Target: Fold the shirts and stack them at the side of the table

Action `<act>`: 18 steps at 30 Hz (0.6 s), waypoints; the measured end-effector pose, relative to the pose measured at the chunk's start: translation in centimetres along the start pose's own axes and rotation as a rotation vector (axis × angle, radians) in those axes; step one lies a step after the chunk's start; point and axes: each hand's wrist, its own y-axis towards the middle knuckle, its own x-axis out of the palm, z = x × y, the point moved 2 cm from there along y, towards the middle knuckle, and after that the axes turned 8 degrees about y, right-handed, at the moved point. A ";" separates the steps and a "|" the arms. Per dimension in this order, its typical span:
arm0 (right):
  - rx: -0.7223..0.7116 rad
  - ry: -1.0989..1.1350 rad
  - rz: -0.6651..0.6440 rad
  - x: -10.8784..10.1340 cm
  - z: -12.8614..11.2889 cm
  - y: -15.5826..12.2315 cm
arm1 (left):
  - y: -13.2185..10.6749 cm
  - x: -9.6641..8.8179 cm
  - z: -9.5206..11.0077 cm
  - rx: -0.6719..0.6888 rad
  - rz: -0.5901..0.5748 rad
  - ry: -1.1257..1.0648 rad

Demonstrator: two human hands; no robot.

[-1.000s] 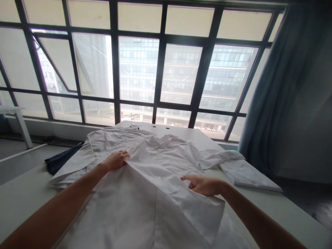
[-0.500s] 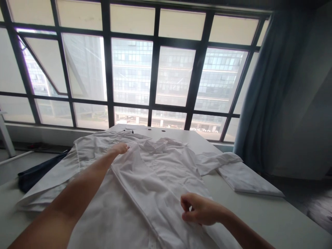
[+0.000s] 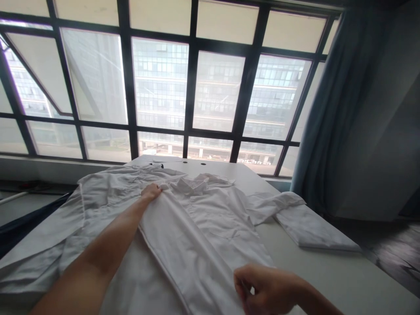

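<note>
A white collared shirt (image 3: 210, 218) lies spread on the table, its collar toward the window. My left hand (image 3: 152, 191) reaches far forward, closed on the cloth at the shirt's left shoulder. Closer to me, my right hand (image 3: 265, 288) has its fingers curled in a pinch at the shirt's near right part. Between both hands a strip of cloth runs straight and fairly taut, slanting across the shirt front. The right fingertips are partly hidden, and the shirt's lower end runs out of view.
More white garments (image 3: 108, 188) lie rumpled along the left side. A folded white cloth (image 3: 318, 229) rests on the white table (image 3: 295, 267) at right. Dark fabric (image 3: 33, 218) shows at the far left. A blue curtain (image 3: 328, 131) hangs beside the window.
My right hand has moved toward me and slightly right, drawing the cloth into a straighter, smoother strip. My left hand stays at the shoulder. The view has shifted a little.
</note>
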 end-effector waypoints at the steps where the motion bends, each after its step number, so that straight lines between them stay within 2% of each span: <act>1: -0.009 -0.054 0.022 -0.2 -0.1 -0.2 | -0.3 0.0 0.2 -0.027 -0.008 0.030; 3: -0.077 -0.190 0.209 -0.7 -0.3 -0.3 | -1.0 0.0 0.8 -0.062 -0.029 0.090; 6: -0.206 -0.292 0.611 -0.8 -1.3 0.0 | -2.3 0.0 2.1 0.045 -0.078 0.125; 7: -0.287 -0.291 0.676 -0.4 -1.9 0.3 | -2.7 0.1 2.6 0.099 -0.119 0.138; 8: -0.397 -0.291 0.686 0.2 -2.5 0.7 | -3.0 0.3 2.9 0.147 -0.164 0.154; 10: -0.645 -0.321 0.578 1.9 -3.7 1.6 | -3.5 0.9 3.3 0.208 -0.249 0.189; 12: -0.816 -0.370 0.423 3.5 -4.4 2.4 | -3.4 1.6 3.1 0.221 -0.316 0.208; 14: -0.868 -0.389 0.299 4.7 -4.2 3.2 | -3.0 2.4 2.8 0.228 -0.375 0.210; 18: -0.822 -0.380 0.180 5.2 -3.0 4.6 | -2.2 3.7 2.1 0.210 -0.420 0.194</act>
